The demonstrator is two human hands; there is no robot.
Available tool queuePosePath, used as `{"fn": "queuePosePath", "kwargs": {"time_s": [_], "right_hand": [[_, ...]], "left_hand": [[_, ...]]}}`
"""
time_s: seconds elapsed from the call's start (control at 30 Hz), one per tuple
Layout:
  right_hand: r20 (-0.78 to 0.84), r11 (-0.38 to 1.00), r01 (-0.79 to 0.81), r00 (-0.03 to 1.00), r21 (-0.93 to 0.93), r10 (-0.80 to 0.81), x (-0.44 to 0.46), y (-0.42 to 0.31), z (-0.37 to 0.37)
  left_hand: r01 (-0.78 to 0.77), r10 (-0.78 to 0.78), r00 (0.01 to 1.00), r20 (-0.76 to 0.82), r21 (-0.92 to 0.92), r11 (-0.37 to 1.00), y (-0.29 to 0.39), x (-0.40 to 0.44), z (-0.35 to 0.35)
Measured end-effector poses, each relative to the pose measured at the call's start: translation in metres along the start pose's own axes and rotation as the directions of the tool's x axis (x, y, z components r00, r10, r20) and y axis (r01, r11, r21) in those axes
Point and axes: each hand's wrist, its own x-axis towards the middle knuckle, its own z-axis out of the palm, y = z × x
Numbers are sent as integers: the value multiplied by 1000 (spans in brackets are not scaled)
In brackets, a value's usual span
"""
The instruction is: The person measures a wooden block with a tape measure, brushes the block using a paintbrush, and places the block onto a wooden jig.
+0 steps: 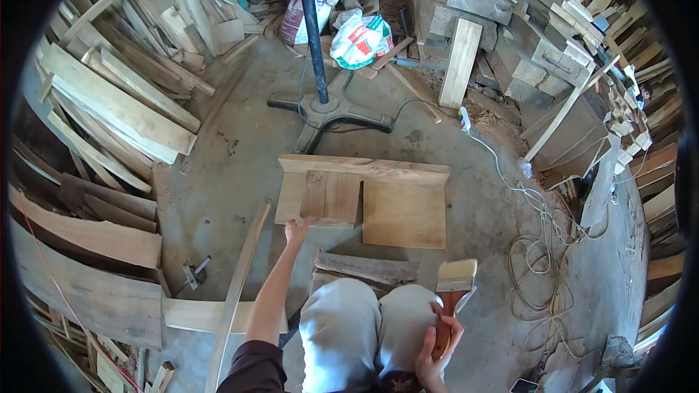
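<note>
A short, darker wooden board (pixel 331 195) overlaps a paler board (pixel 290 200) on the floor in front of me. My left hand (pixel 297 231) is stretched forward, with its fingers closed at the near left corner of the darker board. To the right lies a square light-brown board (pixel 404 215). Behind these pieces runs a long wooden plank (pixel 364 167). In my right hand (pixel 440 342), beside my right knee, is a wide paintbrush (pixel 456 285). Its wooden handle is gripped, and its pale bristles point up and away from me.
A black pole stand (pixel 320 105) rises from the floor ahead. Wood stacks (pixel 120 102) line the left, and heavy beams (pixel 473 7) stand at the back right. A white cable (pixel 535 225) lies coiled on the right. Rough wood (pixel 364 269) sits just before my knees.
</note>
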Motion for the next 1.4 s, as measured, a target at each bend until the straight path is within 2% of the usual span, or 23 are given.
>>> {"fn": "queuePosePath", "kwargs": {"time_s": [0.03, 0.13, 0.17, 0.2, 0.27, 0.3, 0.4, 0.5, 0.57, 0.6, 0.67, 0.77, 0.87, 1.0, 1.07, 1.1, 1.17, 1.2, 1.27, 1.37, 1.4], "right_hand": [[-33, 1000, -3, 999, -8, 3, 0, 3, 2], [-51, 965, -125, 992, -229, 116, 0, -18, -3], [-35, 964, -67, 998, -256, 60, 0, -11, -5], [-43, 971, -87, 996, -221, 79, -1, -4, -5], [-56, 980, -132, 991, -149, 125, -5, 7, -4], [-56, 978, -116, 993, -171, 108, -5, 10, -4], [-52, 976, -74, 997, -203, 65, -5, 18, -4], [-36, 974, -24, 999, -227, 16, -2, 16, -2], [-31, 955, 46, 998, -293, -58, 7, 4, 1], [-38, 968, 6, 999, -250, -16, 5, 6, 1], [-48, 983, -70, 997, -167, 63, -5, 19, -3], [-32, 979, -144, 990, -147, 141, -12, 27, -7], [-17, 987, -133, 991, -95, 132, -1, 9, -3], [40, 988, -120, 991, -101, 125, -4, 18, -11], [37, 992, -117, 992, -40, 118, -6, 24, -9], [46, 992, -100, 994, -76, 104, -6, 26, -9], [63, 986, -63, 995, -152, 74, -5, 28, -11], [54, 990, -79, 995, -120, 86, -5, 27, -10], [30, 993, -106, 994, -53, 108, -4, 24, -7], [53, 977, -112, 991, -180, 123, -3, 20, -10], [47, 964, -168, 982, -206, 182, 3, 9, -8]], "left_hand": [[82, -82, 996, -16, -17, 996, 5, 15, 16], [335, -339, 939, -58, -77, 939, 26, 44, 49], [422, -429, 901, -69, -97, 902, 39, 42, 50], [506, -515, 853, -80, -116, 855, 49, 40, 49], [567, -572, 819, -51, -84, 820, 58, 40, 45], [594, -597, 801, -40, -67, 801, 59, 39, 44], [569, -543, 820, 180, -353, 743, 54, 40, 35], [536, -533, 844, 61, -51, 843, 68, 27, 41], [347, -341, 938, -65, 195, 917, 91, 9, 52], [250, -229, 968, -102, 320, 914, 106, -4, 58], [-1, -10, 999, 34, 316, 949, 140, -43, 56], [-176, 112, 978, 174, 412, 894, 158, -78, 83], [-337, 210, 940, 270, 623, 706, 156, -83, 89], [-542, 506, 819, 272, 655, 526, 134, -67, 87], [-585, 587, 756, 289, 700, 409, 125, -58, 90], [-599, 577, 752, 318, 697, 396, 126, -58, 91], [-640, 647, 681, 344, 708, 297, 117, -55, 98], [-660, 680, 639, 359, 710, 245, 111, -54, 103], [-749, 730, 551, 403, 625, 221, 106, -51, 98], [-861, 790, 390, 474, 492, 130, 113, -36, 69], [-892, 794, 339, 504, 440, 102, 118, -27, 57]]}}
